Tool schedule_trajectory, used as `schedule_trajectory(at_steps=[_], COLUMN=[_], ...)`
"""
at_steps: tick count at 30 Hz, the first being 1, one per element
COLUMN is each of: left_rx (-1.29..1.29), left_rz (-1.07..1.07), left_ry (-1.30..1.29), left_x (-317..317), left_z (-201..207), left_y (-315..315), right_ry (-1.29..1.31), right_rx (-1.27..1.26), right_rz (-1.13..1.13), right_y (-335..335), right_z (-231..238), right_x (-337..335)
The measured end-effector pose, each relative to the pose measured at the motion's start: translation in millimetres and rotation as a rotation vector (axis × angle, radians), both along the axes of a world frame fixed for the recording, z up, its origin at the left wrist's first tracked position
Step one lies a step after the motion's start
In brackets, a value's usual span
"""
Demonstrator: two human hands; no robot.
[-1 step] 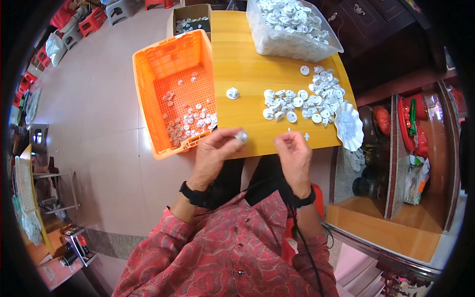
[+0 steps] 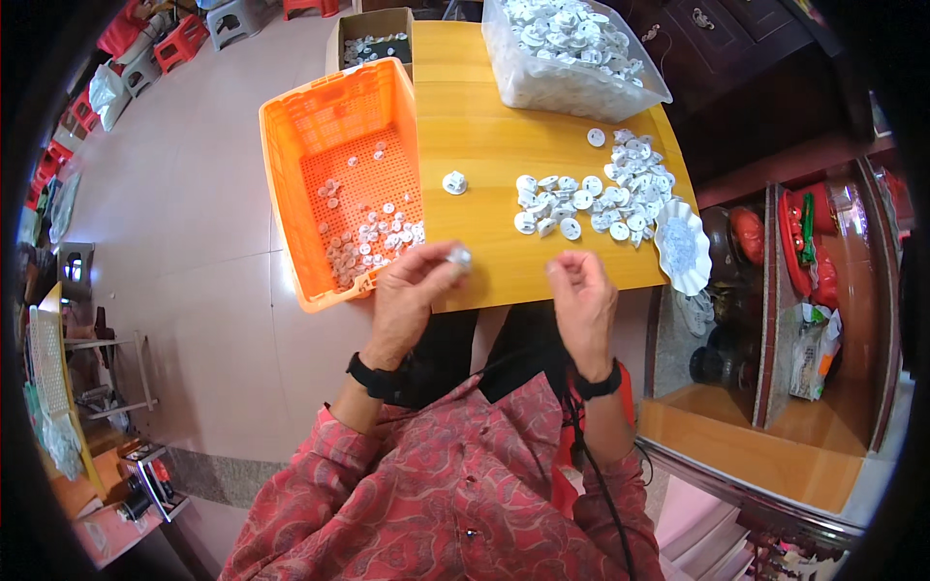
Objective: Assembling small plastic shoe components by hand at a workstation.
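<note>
So the table (image 2: 465, 97) is a smooth yellow wood-look top with a bit of grain, and there's a loose pile of little white discs (image 2: 582, 199) spread over its right half, hard and plasticky-looking, round and flat with knobbly bits sticking up on some. One lone disc (image 2: 454, 182) sits off by itself near the left edge. Up at the far end a cloudy see-through tub (image 2: 552, 94) is heaped with more of the same, and a wavy-rimmed white dish (image 2: 697, 276) at the right edge is full of tiny clear bits (image 2: 681, 242). Left of the table there's a bright orange plastic basket (image 2: 286, 194) with a holey mesh floor and more discs scattered inside. As for the hands, the left hand (image 2: 407, 290) has its thumb and fingers pinched together on a small white piece (image 2: 459, 257), held over the table's near-left corner. The right hand (image 2: 586, 305) is at the near edge, fingers curled and the tips meeting the thumb or nearly so; can't tell if anything tiny is in there. The two hands are well apart.
</note>
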State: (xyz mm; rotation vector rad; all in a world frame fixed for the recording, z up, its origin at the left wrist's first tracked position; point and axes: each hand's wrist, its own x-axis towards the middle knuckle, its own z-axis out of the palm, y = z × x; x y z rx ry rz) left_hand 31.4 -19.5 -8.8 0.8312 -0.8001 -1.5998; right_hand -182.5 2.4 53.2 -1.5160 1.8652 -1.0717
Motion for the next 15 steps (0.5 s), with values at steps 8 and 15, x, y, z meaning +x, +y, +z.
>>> schedule_trajectory(at_steps=[8, 15], left_rx=[0.207, 0.268], left_rz=[0.383, 0.563], left_ry=[-0.012, -0.131], left_x=[41, 37], left_z=[-22, -20], left_y=[-32, -32], right_ry=[0.582, 0.286], right_rx=[-0.114, -0.089], right_rz=[-0.091, -0.114], right_y=[-45, -45], right_z=[-36, -44], right_x=[-53, -46])
